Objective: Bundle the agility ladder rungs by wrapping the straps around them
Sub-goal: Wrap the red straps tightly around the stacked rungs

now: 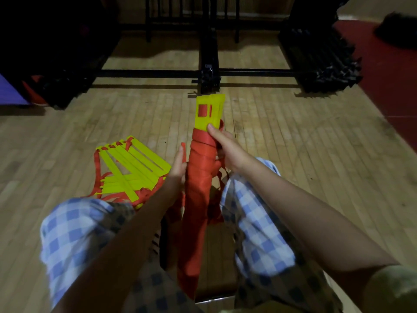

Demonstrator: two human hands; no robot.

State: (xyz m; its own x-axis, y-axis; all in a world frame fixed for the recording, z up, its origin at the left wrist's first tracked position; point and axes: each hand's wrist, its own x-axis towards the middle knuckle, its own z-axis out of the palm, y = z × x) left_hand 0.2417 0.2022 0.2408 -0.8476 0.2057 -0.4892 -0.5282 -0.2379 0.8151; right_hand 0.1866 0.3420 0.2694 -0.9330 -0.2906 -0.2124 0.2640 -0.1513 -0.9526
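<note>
Mid-frame, the right hand (222, 146) clamps the strap-wrapped rungs (208, 111); the left hand (178, 162), seemingly flat-fingered, steadies them. Wrapping nearly done; the loose strap (222, 177) needs tucking.

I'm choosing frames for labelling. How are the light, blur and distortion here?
Head view: dim overall, with the top left nearly black; the racks cast hard shadows on the floor; wide-angle bending shows in the floorboards; the knees and forearms low in the frame are smeared, while the bundle and both hands, left and right, stay fairly sharp.
</note>
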